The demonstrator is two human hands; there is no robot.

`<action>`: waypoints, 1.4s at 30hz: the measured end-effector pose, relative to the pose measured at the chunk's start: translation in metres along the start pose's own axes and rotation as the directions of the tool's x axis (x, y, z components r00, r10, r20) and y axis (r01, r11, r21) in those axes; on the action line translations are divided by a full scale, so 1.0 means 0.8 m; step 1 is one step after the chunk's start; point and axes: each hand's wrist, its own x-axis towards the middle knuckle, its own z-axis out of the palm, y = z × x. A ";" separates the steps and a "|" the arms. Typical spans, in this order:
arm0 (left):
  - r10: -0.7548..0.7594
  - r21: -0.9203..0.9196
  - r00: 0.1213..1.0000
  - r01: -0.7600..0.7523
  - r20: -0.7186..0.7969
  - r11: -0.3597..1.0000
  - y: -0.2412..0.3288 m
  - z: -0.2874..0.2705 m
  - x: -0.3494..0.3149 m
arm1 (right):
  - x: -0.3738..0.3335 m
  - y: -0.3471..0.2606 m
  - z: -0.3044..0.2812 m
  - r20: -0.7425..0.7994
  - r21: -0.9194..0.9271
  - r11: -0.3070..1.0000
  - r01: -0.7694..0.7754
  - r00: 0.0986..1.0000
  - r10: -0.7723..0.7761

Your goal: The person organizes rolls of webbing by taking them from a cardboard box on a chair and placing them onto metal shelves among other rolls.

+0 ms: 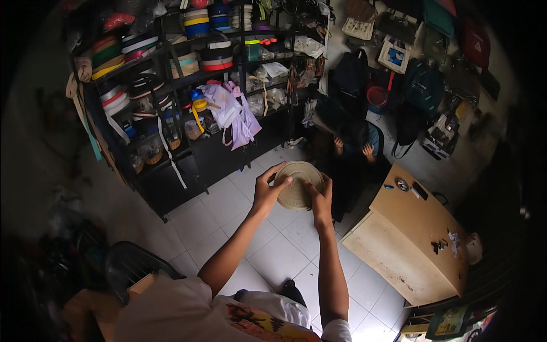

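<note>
Out in front of me, above the tiled floor, I hold a round beige roll of webbing strap [297, 196], wound flat into a disc. My left hand [268, 187] grips its left edge, thumb lying over the flat face. On the opposite edge my right hand [321, 199] has hold of it, with that thumb also pressed on the face. The fingers of both hands are partly hidden behind the roll.
A black shelf rack [196, 165] full of coloured strap rolls and bags stands ahead to the left. On the right is a wooden desk [393, 239] with small items. Another person [356, 137] sits beyond it. Bags hang on the wall; a black chair [134, 262] stands at left.
</note>
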 end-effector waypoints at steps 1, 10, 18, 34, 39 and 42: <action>-0.012 -0.012 1.000 0.012 -0.025 1.000 -0.002 0.008 0.027 | 0.030 -0.008 -0.002 0.051 0.009 1.000 -0.008 0.999 0.007; -0.009 0.034 0.951 0.020 -0.310 0.999 -0.056 0.028 0.250 | 0.292 0.031 0.034 0.278 -0.056 0.998 0.033 0.961 -0.016; 0.061 0.017 0.900 -0.060 -0.431 0.998 -0.121 0.004 0.472 | 0.518 0.048 0.104 0.476 0.070 0.997 0.026 0.878 -0.056; 0.254 0.123 0.931 -0.229 -0.264 0.966 -0.168 0.054 0.925 | 0.968 0.070 0.157 0.438 0.162 0.945 0.283 0.838 -0.326; 0.179 -0.067 0.976 -0.189 -0.127 0.980 -0.169 0.072 1.046 | 1.112 0.069 0.171 0.387 0.253 0.932 0.258 0.856 -0.342; 0.181 -0.294 0.983 -0.180 -0.025 0.939 -0.162 0.076 1.108 | 1.196 0.068 0.184 0.412 0.312 0.930 0.192 0.855 -0.315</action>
